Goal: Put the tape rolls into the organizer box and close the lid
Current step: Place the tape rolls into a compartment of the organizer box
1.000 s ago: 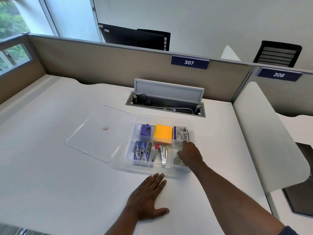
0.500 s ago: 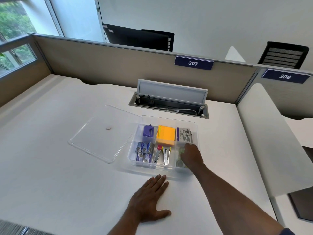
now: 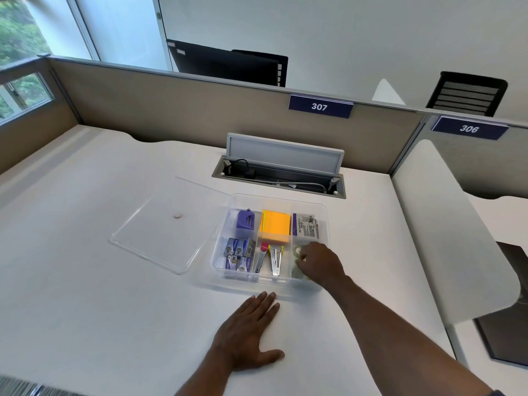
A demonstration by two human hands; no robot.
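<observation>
A clear organizer box (image 3: 280,198) stands on the white desk with its clear lid (image 3: 168,224) swung flat to the left. My right hand (image 3: 321,262) reaches into the front right compartment, fingers curled down onto clear tape rolls (image 3: 297,251) lying there; much of them is hidden under the hand. My left hand (image 3: 248,331) lies flat on the desk just in front of the box, fingers spread, holding nothing. Other compartments hold a purple sharpener, orange sticky notes, staple boxes, staplers and a printed packet.
An open cable tray (image 3: 278,181) with its raised flap sits in the desk behind the box. A beige partition (image 3: 200,115) with a 307 sign bounds the far edge. A white divider panel (image 3: 445,224) stands to the right.
My right hand has stayed in the front right compartment, fingers shifting slightly over the tape rolls. The left hand has not moved. The camera view drifted a little.
</observation>
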